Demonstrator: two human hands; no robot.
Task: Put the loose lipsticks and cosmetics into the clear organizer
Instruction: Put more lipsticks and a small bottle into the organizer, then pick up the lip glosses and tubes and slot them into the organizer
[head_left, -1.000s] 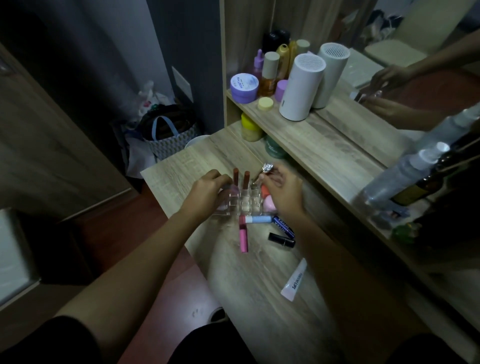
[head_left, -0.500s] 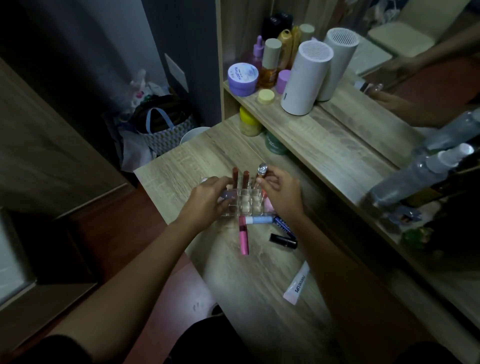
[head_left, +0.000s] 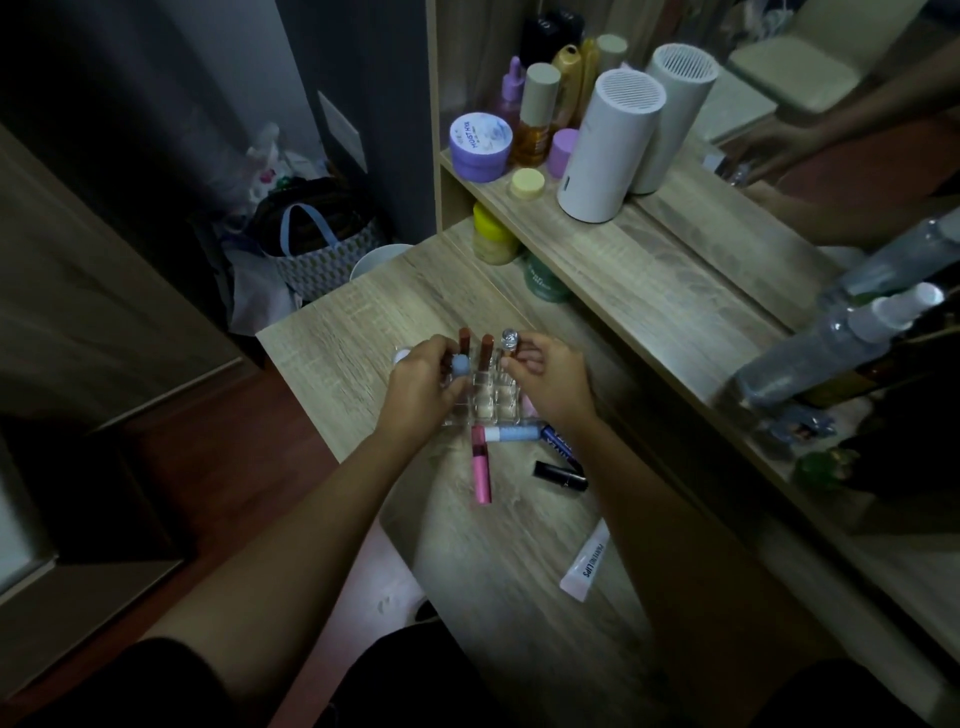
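Both hands over the clear organizer (head_left: 491, 397), apart from each other. Left hand (head_left: 423, 384) closed on a blue-capped stick (head_left: 460, 364), its cap poking up between thumb and fingers at the organizer's left edge. Right hand (head_left: 550, 379) pinching a silver-capped lipstick (head_left: 510, 340) at the back right corner, cap upward. Between the two hands, two brown lipsticks (head_left: 475, 348) already upright in the back row; cells nearer the wrists look empty. To seat each stick well: hold it vertical, line its base up over one open cell, lower straight down, let go only once it bottoms out. Probably best one hand at a time, the other steadying the light tray against sliding. Just below the wrists, waiting on the table (head_left: 363, 332): pink tube (head_left: 481, 470), white-and-blue tube (head_left: 511, 433), dark blue tube (head_left: 560, 444), black lipstick (head_left: 560, 475); farther back toward the right forearm, a pale lip tube (head_left: 586, 564).
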